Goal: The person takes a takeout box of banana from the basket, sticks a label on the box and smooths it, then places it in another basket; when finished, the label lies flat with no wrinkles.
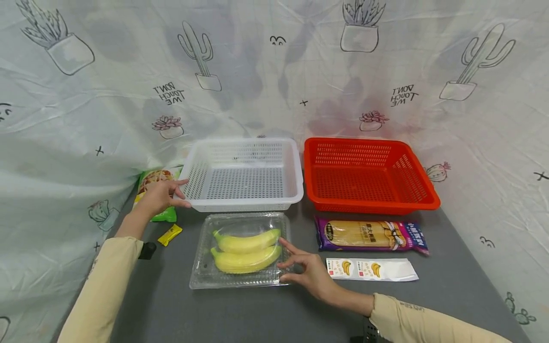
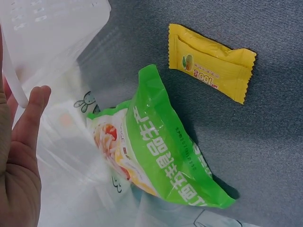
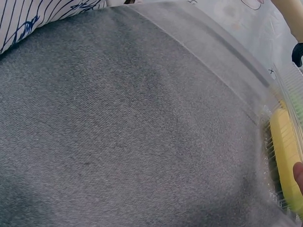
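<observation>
My left hand is at the left front corner of a white plastic basket, thumb and fingers around its rim. Under that forearm and hand lies a green printed food packet, with a small yellow wrapped candy nearer me. My right hand has its fingers spread along the right edge of a clear plastic box, fingertips touching it. Inside that box are two yellow bananas. The right wrist view catches only one fingertip beside the box, at the frame's edge.
An empty red basket stands right of the white one. In front of it lie a purple pasta packet and a white label strip with banana pictures. A printed curtain hangs behind the grey table.
</observation>
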